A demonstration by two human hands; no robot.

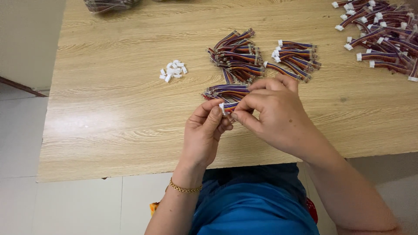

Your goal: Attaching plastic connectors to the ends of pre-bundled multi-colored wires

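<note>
Spreading across most of the view is a light wooden table [109,113] with a pale grain, standing over a whitish tiled floor [65,204], and the person's blue clothing [252,204] fills the space below the table's near edge. At the far right corner lies a big heap of striped wire leads [383,35], each tipped with a white plug, while a clear bag of more wires [109,4] sits at the far edge on the left. Near the middle lie two smaller bundles: a left bundle of bare-ended leads [237,54] and, just beside it, a right bundle with white plugs [296,54]. A further flat bunch of leads [226,91] rests directly behind the hands. The right hand [274,115] is closed in a pinch, its thumb and forefinger gripping the short multicoloured lead [230,105], which is held just above the table's near half, between both hands. The left hand [207,128], with a gold bracelet [185,188] at the wrist, is likewise pinched shut, thumb and forefinger clasping the small white connector [222,108] at that lead's end. Well apart to the left sits a little pile of loose white connectors [173,69].
</note>
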